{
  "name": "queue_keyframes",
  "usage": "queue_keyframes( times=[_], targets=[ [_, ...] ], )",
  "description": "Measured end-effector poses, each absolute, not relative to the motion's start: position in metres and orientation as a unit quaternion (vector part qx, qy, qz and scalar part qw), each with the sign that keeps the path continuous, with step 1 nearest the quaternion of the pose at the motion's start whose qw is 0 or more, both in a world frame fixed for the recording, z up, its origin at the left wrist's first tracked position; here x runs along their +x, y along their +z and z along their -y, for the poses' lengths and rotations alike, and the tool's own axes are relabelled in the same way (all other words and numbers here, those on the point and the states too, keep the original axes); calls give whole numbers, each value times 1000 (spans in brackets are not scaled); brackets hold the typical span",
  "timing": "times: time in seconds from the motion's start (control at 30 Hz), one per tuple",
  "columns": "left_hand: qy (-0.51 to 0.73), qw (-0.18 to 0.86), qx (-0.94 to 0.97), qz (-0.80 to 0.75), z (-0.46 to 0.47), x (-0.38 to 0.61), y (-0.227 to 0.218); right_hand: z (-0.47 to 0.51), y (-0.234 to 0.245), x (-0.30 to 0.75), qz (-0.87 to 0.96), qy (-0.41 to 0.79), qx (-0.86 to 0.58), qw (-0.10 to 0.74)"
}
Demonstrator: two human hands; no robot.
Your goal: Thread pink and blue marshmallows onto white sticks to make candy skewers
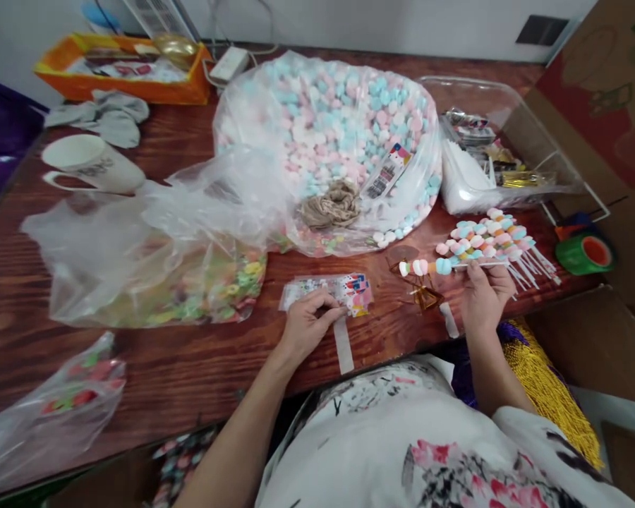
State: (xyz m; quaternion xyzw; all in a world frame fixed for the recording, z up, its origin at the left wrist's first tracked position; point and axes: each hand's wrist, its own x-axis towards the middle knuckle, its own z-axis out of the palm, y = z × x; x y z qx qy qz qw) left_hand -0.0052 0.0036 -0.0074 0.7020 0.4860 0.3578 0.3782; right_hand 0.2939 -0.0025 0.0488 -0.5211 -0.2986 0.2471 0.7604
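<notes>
My left hand (307, 326) rests on the wooden table (201, 360) with its fingers pinched on the edge of a small printed clear wrapper (331, 291). My right hand (484, 293) is closed on the stick of a marshmallow skewer (428, 267), held level with pastel marshmallows toward the left. Just beyond it lies a pile of finished marshmallow skewers (492, 240). A strip of tape (343, 344) sticks to the table edge near my left hand. A large clear bag of pink, blue and white marshmallows (333, 134) sits behind.
A bag of coloured candy (190, 289) lies left of my hands, another small bag (68, 402) at the near left. A white mug (89, 164), grey cloth (106, 116), orange tray (121, 67), clear box of supplies (497, 155) and green tape roll (585, 254) surround them.
</notes>
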Motion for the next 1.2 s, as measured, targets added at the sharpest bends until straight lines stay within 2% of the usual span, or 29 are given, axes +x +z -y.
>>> queue_keyframes(
  times=[0.17,0.33,0.5,0.73,0.97,1.2],
  targets=[
    [364,379,701,-481,-4,-3,-6,15,57,282,371,312,-486,727],
    [373,376,698,-482,-2,-2,-4,24,37,255,364,404,-472,694],
    [375,368,719,-456,-3,-2,-6,15,28,259,393,412,-485,664],
    [346,324,772,-423,-4,-2,-10,9,53,261,527,409,-461,585],
    [323,299,805,-398,-5,-2,-4,11,65,258,606,363,-397,586],
    [317,331,805,-376,-4,-2,-4,12,47,255,529,429,-407,609]
  ],
)
